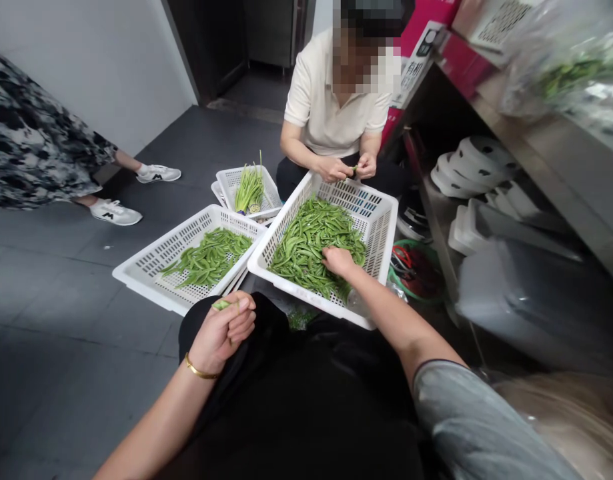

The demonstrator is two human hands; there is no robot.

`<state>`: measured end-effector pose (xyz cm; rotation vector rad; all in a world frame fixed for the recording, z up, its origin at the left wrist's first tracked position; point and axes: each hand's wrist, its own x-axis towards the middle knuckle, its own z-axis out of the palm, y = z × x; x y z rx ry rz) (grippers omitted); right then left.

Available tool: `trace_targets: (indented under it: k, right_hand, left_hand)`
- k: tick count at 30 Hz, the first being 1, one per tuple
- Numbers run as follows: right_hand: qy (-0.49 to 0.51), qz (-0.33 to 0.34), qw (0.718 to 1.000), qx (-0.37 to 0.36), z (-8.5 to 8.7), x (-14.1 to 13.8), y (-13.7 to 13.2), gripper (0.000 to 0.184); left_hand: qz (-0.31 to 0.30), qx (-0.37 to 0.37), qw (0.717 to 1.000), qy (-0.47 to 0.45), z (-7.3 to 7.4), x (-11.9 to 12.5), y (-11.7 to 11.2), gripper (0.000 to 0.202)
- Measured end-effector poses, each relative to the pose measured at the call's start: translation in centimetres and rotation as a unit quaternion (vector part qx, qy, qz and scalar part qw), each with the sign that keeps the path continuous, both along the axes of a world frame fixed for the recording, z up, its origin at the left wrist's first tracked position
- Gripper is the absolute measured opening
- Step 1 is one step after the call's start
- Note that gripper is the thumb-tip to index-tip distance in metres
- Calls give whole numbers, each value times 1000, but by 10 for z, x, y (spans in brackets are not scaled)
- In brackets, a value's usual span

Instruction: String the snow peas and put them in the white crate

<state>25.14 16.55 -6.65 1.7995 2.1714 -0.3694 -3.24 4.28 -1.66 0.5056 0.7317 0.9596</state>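
My left hand (231,325) is closed above my left knee, with a green pea pod (221,304) poking out between thumb and fingers. A gold bracelet circles that wrist. My right hand (339,261) reaches into the nearer white plastic basket (311,293), its fingers curled down against a heap of pea pods (306,233). What those fingertips pinch is hidden. Left of this basket sits a shallower white basket (151,280) holding a smaller pile of pea pods (211,257).
Across the basket a person (331,100) in a cream shirt holds a green piece in both hands. Behind lies a small basket (229,177) with bundled green stalks (249,190). Metal shelving (526,127) with containers lines the right. Another person's shoes (117,213) stand at left.
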Motion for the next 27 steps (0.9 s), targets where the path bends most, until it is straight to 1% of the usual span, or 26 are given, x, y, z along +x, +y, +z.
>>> trace_targets:
  k: [2,4,6,8,10,11,13,16,17,18,20,23,26,27]
  right_hand:
    - [3,1,1000,1,4,-2,0,25]
    - [9,2,1000,10,18,-5,-14,25]
    - [29,12,999,31,36,-12,-39,26]
    - [77,41,994,63,52,-24,-74,24]
    - [144,93,981,94,63,-38,-108,19]
    - [177,120,971,107,66,-44,-122,18]
    - [251,165,947,116,69,-53,-141,16]
    - [389,189,895,110,75,-55,-151,13]
    - [420,192,880,107,77,-54,-152,13]
    - [436,198,871,107,80,-53,-153,14]
    - [428,221,869,111,86,-54,-156,16]
    - [379,268,877,125,94,-59,-164,16]
    - [333,281,885,163,97,-67,-169,20]
    - [328,284,884,175,98,-69,-170,22]
  left_hand:
    - [5,-1,999,41,1,1,0,17]
    - [1,1,995,103,1,6,1,21]
    - [-11,12,984,175,-1,15,1,27]
    - [-12,24,974,226,-3,28,0,34]
    - [1,35,970,242,-4,39,-3,40]
    - [10,40,970,239,-4,43,-5,39]
    - [24,44,975,218,-1,45,-11,34]
    - [39,39,981,185,7,37,-23,30]
    - [43,37,982,182,10,33,-27,29]
    - [46,39,981,183,13,30,-31,29]
    - [54,49,980,188,18,25,-37,29]
    - [66,56,977,193,21,22,-43,31]
    - [67,53,975,204,20,22,-44,33]
    - [68,55,975,204,19,23,-44,34]
